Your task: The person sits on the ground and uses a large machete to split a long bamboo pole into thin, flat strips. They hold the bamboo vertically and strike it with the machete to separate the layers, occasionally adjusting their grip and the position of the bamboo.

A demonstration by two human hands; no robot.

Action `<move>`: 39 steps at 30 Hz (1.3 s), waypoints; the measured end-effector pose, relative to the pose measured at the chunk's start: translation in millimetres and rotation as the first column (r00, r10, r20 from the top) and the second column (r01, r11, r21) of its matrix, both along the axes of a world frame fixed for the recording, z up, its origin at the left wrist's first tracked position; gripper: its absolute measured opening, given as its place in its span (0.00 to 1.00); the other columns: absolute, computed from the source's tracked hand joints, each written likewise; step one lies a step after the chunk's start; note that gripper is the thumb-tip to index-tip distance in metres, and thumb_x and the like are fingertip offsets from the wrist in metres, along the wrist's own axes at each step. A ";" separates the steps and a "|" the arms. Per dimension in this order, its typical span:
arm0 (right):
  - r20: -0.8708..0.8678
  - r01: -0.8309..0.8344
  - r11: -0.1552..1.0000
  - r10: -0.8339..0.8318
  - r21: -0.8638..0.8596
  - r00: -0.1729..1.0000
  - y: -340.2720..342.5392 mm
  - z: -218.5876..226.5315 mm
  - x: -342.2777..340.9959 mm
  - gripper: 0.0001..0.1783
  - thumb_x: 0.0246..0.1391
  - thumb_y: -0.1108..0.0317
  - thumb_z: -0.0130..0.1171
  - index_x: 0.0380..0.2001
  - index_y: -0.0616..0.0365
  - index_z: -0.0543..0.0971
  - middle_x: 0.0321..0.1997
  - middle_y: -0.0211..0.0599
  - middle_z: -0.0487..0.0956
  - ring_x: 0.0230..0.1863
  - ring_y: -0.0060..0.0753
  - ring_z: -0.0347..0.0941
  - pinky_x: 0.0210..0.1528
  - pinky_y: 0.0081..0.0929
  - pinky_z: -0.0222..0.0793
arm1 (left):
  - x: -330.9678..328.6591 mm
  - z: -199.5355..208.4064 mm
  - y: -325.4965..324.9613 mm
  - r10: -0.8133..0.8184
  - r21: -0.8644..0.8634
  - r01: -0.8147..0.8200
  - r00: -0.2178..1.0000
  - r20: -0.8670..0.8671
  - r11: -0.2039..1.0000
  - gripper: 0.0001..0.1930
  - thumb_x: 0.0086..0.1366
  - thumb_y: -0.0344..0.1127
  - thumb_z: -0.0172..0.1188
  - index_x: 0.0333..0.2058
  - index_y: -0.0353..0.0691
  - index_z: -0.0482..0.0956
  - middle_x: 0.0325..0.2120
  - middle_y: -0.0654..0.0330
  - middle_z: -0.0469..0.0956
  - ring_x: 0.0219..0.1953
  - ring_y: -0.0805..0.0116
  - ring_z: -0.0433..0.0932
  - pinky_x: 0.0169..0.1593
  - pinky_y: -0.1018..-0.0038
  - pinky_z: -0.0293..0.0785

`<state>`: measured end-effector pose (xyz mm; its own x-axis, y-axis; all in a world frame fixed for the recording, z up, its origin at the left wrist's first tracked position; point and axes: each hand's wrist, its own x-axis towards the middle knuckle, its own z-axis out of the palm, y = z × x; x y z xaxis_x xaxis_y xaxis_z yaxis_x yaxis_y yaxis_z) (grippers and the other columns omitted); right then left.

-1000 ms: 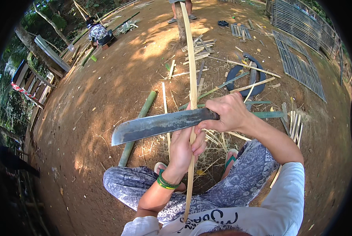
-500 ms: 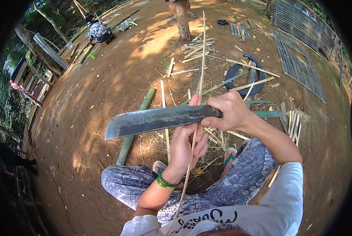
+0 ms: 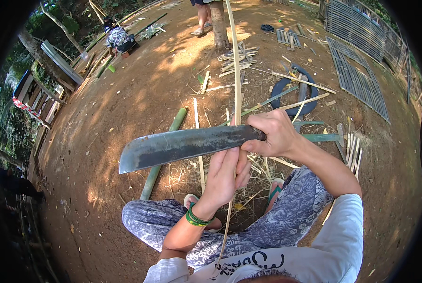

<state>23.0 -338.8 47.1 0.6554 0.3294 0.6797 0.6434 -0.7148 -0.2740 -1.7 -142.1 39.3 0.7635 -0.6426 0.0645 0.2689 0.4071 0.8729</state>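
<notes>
In my right hand (image 3: 277,134) is the handle of a machete (image 3: 185,145), its broad dark blade pointing left across the middle of the view. Below the blade, my left hand (image 3: 225,174) is closed around a long, thin bamboo strip (image 3: 237,89). The strip runs away from me toward the tree and trails back over my lap. Near the handle end, the blade lies across the strip, and part of the left fingers is hidden under the metal.
A green bamboo pole (image 3: 161,158) lies left of my hands. Split bamboo pieces (image 3: 239,61) are heaped by a tree trunk (image 3: 219,26). A black rubber ring (image 3: 279,92) and slatted bamboo panels (image 3: 359,78) lie to the right. One person (image 3: 119,37) crouches far left; another stands behind the trunk.
The strip has turned, showing a wider face, and its far end has shifted left. The blade's tip has dropped slightly down and left. The person by the tree has stepped left.
</notes>
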 end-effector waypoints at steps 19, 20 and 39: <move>-0.037 -0.045 0.992 0.050 0.117 0.998 4.5 -6.6 3.5 0.35 0.52 0.32 0.59 0.16 0.56 0.74 0.10 0.39 0.72 0.12 0.45 0.72 0.16 0.38 0.63 | 9.1 14.4 -5.7 0.035 -0.016 -0.036 0.999 -0.027 0.999 0.26 0.77 0.36 0.34 0.72 0.48 0.48 0.21 0.66 0.61 0.12 0.81 0.56 0.14 0.83 0.56; -0.048 -0.042 0.996 0.046 0.080 0.998 4.8 -4.4 1.9 0.35 0.52 0.32 0.59 0.16 0.56 0.74 0.10 0.38 0.72 0.12 0.44 0.72 0.15 0.38 0.63 | 9.8 12.8 -5.8 0.039 -0.011 -0.039 0.999 -0.024 0.999 0.26 0.77 0.36 0.35 0.72 0.48 0.48 0.22 0.67 0.61 0.13 0.82 0.56 0.14 0.84 0.55; -0.080 0.146 0.973 -0.133 0.181 0.988 -30.1 9.0 9.8 0.35 0.57 0.33 0.55 0.18 0.58 0.77 0.10 0.37 0.70 0.12 0.43 0.70 0.16 0.36 0.62 | -17.7 2.0 9.8 -0.146 -0.050 0.145 0.989 -0.036 0.988 0.26 0.78 0.36 0.35 0.72 0.49 0.47 0.25 0.68 0.61 0.16 0.82 0.54 0.18 0.84 0.54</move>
